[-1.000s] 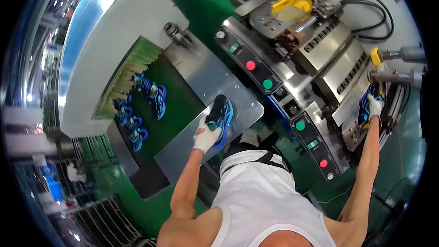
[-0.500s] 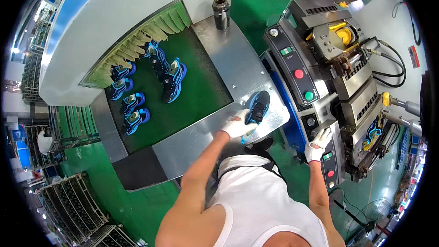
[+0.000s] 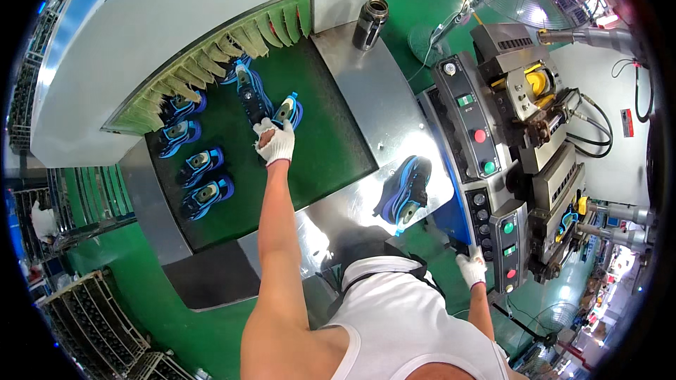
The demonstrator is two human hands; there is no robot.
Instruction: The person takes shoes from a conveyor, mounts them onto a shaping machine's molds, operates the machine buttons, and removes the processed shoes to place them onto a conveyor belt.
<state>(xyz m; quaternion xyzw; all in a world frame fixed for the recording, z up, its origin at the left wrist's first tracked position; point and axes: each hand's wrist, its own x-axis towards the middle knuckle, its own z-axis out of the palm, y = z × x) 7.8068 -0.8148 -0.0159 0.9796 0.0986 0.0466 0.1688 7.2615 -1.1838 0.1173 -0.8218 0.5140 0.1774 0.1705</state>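
Reaching over the green conveyor belt (image 3: 327, 155), white-gloved left hand (image 3: 273, 142)'s on a black-and-blue sneaker (image 3: 291, 108), can't tell if gripped. One blue-black shoe (image 3: 404, 190)'s already on the shiny metal ledge (image 3: 355, 200), others (image 3: 205, 195) still on the belt. Half a second ago, left was at the ledge shoe; white-gloved right hand (image 3: 473, 268), fingers loosely spread, has left the black control panel (image 3: 508, 238).

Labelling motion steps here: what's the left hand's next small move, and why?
Probably close the left hand more firmly around the shoe at its fingers: the hand covers that shoe's front end on the green belt, while the right hand, beside the lower control panel, holds nothing visible.
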